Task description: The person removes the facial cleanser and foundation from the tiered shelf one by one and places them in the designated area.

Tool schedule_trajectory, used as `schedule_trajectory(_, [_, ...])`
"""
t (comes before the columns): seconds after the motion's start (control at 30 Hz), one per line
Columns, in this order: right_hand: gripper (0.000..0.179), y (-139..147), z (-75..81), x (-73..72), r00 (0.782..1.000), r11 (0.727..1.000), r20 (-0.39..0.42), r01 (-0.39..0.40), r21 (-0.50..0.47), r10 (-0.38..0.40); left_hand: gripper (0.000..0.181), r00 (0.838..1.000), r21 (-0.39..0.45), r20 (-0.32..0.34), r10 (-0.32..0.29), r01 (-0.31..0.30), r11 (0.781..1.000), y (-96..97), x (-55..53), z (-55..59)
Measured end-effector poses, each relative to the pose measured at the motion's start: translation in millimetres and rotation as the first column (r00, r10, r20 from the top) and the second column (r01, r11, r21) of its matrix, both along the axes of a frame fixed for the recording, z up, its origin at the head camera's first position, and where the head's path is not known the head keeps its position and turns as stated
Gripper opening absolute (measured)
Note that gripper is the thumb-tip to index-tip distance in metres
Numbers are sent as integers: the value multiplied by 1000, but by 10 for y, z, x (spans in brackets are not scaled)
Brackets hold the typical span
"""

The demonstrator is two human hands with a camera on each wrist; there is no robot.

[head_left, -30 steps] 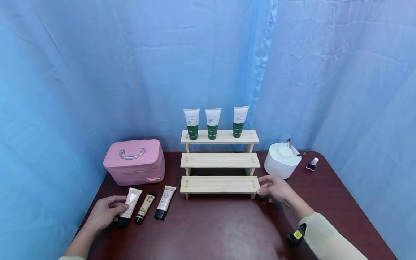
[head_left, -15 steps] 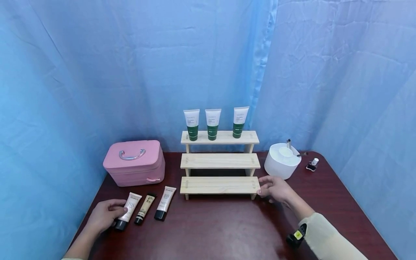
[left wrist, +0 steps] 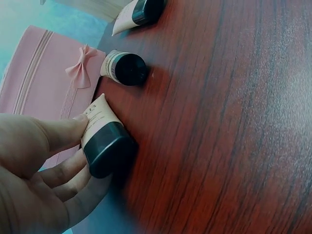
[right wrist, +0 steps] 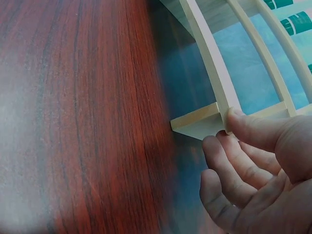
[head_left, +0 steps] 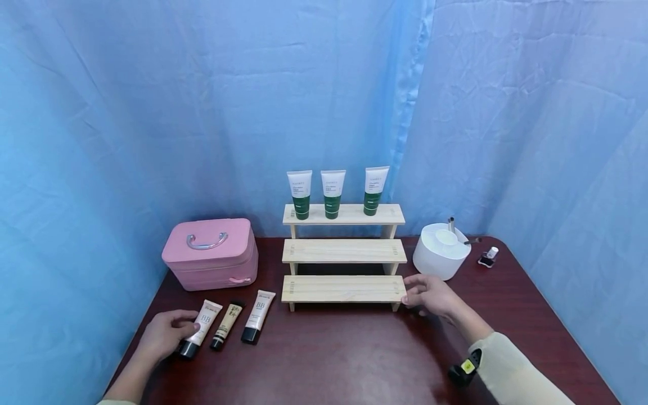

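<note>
My left hand [head_left: 164,336] pinches a pale BB cream tube with a black cap [left wrist: 109,139] between thumb and fingers, at the table's left side. Beside that tube lie a slim beige tube with a black cap [head_left: 228,325] and another BB cream tube [head_left: 259,316]. At the right end of a three-step wooden display shelf [head_left: 344,288], my right hand [head_left: 430,293] grips the corner of the lowest step. In the right wrist view the thumb rests on the board's end, with the fingers curled below it. Three white-and-green tubes [head_left: 332,194] stand on the top step.
A pink case with a silver handle [head_left: 210,253] stands behind the tubes on the left. Right of the shelf are a white container [head_left: 439,253] with brushes and a small dark bottle with a white cap [head_left: 488,257]. Blue curtains [head_left: 202,112] enclose the table.
The left hand has shifted the BB cream tube slightly nearer the table's front, and it lies a little more tilted. The right hand keeps its place at the shelf.
</note>
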State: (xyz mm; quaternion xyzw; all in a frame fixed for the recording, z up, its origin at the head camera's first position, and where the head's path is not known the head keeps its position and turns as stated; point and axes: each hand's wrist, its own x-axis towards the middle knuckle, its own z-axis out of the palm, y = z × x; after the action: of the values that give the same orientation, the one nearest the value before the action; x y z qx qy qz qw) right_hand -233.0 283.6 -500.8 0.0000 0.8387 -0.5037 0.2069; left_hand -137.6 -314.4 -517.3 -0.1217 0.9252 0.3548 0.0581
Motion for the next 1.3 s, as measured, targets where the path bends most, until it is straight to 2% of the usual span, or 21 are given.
schedule_trajectory(0.4, [64, 42, -17, -30, 998, 998, -19, -62, -15, 61, 32, 999, -69, 47, 20, -17, 997, 23, -38, 38])
schedule_trajectory(0.83, [62, 35, 10, -19, 998, 998, -15, -56, -6, 56, 34, 999, -70, 50, -3, 6, 997, 21, -2, 60])
schedule_trajectory(1.03, [62, 35, 8, -25, 999, 999, -10, -51, -3, 51, 36, 998, -77, 53, -31, 35, 996, 33, 5, 94])
schedule_trajectory(1.17, [62, 32, 7, -20, 999, 999, -15, -52, -2, 52, 35, 999, -100, 24, -46, 49, 994, 26, 16, 103])
schedule_trajectory(1.3, [63, 35, 3, -15, 999, 999, -18, -49, -2, 49, 31, 994, -155, -101, -34, 18, 988, 36, 34, 149])
